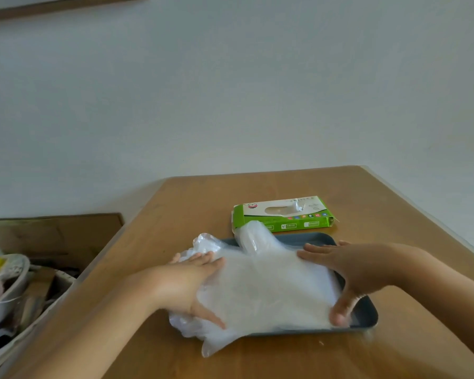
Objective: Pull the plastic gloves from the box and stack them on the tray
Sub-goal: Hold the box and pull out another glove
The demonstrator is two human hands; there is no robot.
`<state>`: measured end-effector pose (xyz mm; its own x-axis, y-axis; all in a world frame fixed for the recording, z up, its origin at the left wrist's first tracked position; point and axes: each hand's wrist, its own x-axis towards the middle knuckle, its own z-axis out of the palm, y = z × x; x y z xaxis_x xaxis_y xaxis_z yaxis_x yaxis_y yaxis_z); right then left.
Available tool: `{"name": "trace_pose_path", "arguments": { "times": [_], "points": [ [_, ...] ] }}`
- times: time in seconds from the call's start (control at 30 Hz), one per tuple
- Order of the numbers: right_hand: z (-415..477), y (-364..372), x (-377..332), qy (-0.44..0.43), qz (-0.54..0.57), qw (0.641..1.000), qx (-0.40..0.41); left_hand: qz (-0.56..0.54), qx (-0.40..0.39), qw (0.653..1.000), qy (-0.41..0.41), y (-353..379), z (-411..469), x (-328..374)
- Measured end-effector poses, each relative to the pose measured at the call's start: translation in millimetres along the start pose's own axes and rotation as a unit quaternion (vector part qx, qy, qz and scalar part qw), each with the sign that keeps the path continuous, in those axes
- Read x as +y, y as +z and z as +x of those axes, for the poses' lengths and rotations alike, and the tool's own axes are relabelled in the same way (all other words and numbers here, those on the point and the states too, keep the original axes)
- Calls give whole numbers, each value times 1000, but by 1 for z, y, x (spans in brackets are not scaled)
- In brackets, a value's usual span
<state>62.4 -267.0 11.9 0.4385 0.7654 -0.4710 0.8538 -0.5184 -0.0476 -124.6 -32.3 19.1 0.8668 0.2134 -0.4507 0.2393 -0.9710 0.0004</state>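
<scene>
Pressing flat a stack of clear plastic gloves (268, 288) in the dark tray (367, 315) — spilling over its left and near rims, one bulged piece poking past the far rim. Pressing with left hand (181, 285) over the tray's left edge, fingers straight and together, thumb spread toward the near side. Same with right hand (359, 269) at the tray's right side — fingers flat on the stack, thumb down near the near-right corner. Pinching nothing with either. Just beyond the tray's far rim: green-and-white box (282, 214), glove tuft in top slot. Under the tray: wooden table (394, 203). Well left of the tray, off the table: cluttered basket (8, 283).
</scene>
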Motion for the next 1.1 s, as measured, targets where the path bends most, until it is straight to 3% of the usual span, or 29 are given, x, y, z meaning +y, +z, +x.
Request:
{"name": "trace_pose_path", "arguments": {
  "times": [0.13, 0.23, 0.3, 0.37, 0.53, 0.77, 0.97, 1.1],
  "points": [
    [-1, -22, -4, -7, 14, 999, 43, -93, 34, 995, 23, -24, 0, -8],
    [20, -42, 6, -17, 130, 971, 199, -159, 137, 977, 24, -48, 11, -9],
    [45, -49, 18, -26, 143, 939, 310, -201, 191, 960, 34, -62, 28, -10],
    [70, -53, 27, -20, 146, 921, 361, -244, 211, 945, 49, -69, 54, -11],
    [113, -51, 37, -43, 143, 917, 371, -292, 180, 938, 54, -63, 123, -21],
    [139, -41, 40, -23, 171, 934, 312, -318, 166, 932, 58, -47, 160, -26],
    [141, -39, 35, -29, 169, 912, 374, -319, 163, 930, 80, -37, 166, -24],
    [135, -36, 38, -44, 270, 868, 415, -307, 161, 934, 85, -35, 171, -26]
  ]
}}
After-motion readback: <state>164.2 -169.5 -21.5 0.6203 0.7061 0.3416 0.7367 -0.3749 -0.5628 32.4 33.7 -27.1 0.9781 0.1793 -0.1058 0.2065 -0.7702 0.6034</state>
